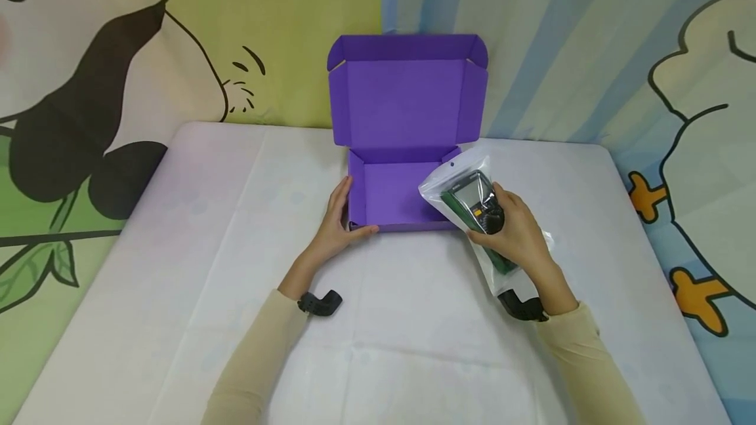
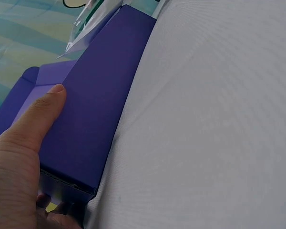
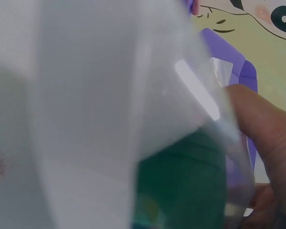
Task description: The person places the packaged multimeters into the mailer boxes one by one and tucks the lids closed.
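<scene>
Plastic bag [image 1: 461, 205] with a dark gadget [image 1: 481, 202] inside, right of the frame's centre, tilted over the near right corner of the purple box [image 1: 407, 130]. Our right hand [image 1: 516, 231] grips the bag between thumb and fingers; our left hand [image 1: 336, 231] grasps the box's near left corner, thumb on the front wall. We judge the step to be handling the bag at the box; whether inward or outward, we cannot tell. Next move, we think, calls for a steady box and the bag kept off its side wall. White-clothed table [image 1: 236, 235] below; cartoon-printed backdrop [image 1: 307, 38] across the top and both sides.
</scene>
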`<state>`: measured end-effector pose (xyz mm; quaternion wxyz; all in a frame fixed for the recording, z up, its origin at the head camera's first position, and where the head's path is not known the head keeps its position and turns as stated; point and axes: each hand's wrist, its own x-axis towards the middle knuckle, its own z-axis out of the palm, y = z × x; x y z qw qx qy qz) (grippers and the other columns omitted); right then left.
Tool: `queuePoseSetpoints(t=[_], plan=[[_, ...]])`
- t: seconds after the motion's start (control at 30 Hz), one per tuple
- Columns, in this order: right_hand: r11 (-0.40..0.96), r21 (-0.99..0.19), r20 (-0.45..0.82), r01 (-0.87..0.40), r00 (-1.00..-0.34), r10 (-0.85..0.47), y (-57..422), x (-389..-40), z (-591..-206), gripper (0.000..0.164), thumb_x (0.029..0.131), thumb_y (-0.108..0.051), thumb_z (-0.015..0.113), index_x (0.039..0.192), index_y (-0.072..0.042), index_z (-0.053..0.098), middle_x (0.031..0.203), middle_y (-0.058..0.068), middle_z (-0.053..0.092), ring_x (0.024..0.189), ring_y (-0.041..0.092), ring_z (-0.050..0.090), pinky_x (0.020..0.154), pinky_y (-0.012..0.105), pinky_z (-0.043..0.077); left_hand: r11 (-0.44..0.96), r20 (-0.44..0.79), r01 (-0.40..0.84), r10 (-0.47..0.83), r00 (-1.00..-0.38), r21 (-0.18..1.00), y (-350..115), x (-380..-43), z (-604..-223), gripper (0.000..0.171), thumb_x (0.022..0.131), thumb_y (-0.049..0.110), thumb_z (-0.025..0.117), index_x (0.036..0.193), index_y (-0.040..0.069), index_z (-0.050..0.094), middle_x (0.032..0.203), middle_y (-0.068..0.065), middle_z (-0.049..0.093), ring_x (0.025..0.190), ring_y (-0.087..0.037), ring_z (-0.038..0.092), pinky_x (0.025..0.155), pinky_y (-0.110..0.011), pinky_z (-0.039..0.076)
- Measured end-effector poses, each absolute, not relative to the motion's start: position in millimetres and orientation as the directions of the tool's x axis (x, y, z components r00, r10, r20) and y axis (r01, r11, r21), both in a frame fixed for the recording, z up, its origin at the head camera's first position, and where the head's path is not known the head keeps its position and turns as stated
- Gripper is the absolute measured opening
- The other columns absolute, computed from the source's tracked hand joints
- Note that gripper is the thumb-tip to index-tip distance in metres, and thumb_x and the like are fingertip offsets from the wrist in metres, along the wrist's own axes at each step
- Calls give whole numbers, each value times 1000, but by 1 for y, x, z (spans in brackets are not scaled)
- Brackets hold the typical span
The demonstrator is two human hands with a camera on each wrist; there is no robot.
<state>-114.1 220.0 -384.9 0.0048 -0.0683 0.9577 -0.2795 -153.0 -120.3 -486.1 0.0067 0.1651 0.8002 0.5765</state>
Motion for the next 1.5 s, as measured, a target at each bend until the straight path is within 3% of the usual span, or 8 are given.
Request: queuePoseSetpoints(t=[0.17,0.43,0.63,1.27,1.5], plan=[[846,-512,9,-149,-986,-168,213,-117,-383,101,74,-27,84,150,6,26,142,39,36,127,53,39,100,65,38,289,167,245,269,-949,926,-118,-151,-483,114,76,10,84,158,21,5,163,-8,1,150,-26,5,120,-48,11],[840,-485,27,-244,-964,-264,199,-127,-382,101,71,-25,86,150,5,29,141,35,40,126,49,42,100,63,40,271,159,236,278,-947,933,-117,-136,-447,107,76,2,81,156,1,9,160,-23,4,148,-37,8,119,-53,13],[830,-447,48,-334,-935,-351,189,-134,-381,104,69,-26,88,149,5,31,140,34,43,124,50,45,102,62,40,254,169,244,284,-944,936,-118,-135,-443,106,76,0,80,155,-1,10,159,-25,4,148,-39,8,119,-55,14],[785,-395,-54,-478,-841,-539,151,-160,-370,103,70,-32,87,151,0,31,141,29,45,125,43,47,103,56,42,239,192,264,285,-939,935,-117,-137,-448,106,75,1,81,155,-1,10,159,-25,4,148,-37,8,119,-52,14],[769,-380,-136,-513,-792,-596,145,-177,-367,103,71,-37,85,151,-1,31,142,26,45,126,40,48,103,54,43,234,200,265,266,-943,935,-120,-154,-485,113,74,7,85,158,16,10,163,-9,3,149,-26,6,120,-48,12]])
